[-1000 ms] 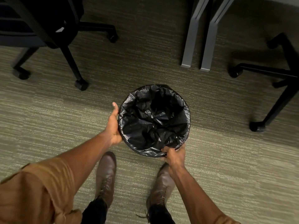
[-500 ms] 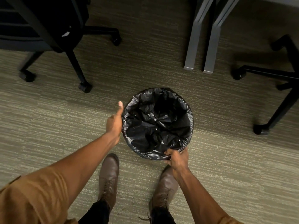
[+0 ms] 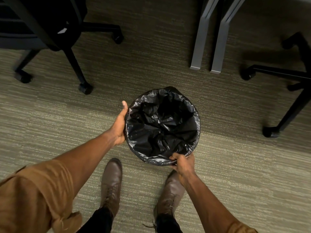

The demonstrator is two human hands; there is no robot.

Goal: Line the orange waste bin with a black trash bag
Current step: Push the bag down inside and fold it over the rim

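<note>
A round waste bin stands on the carpet, fully covered by a crinkled black trash bag (image 3: 162, 126) that lines its inside and folds over the rim; none of the orange shows. My left hand (image 3: 119, 123) lies flat against the bin's left side, thumb pointing up along the rim. At the near right edge my right hand (image 3: 182, 163) pinches the bag's folded rim between fingers and thumb.
A black office chair base (image 3: 74, 64) with castors stands at the far left, another (image 3: 286, 78) at the right. Two grey desk legs (image 3: 208, 39) rise behind the bin. My brown boots (image 3: 111, 182) stand just in front of it.
The view has shifted slightly. My left hand has pressed closer against the bin's side; my right hand keeps its grip on the bag's rim.
</note>
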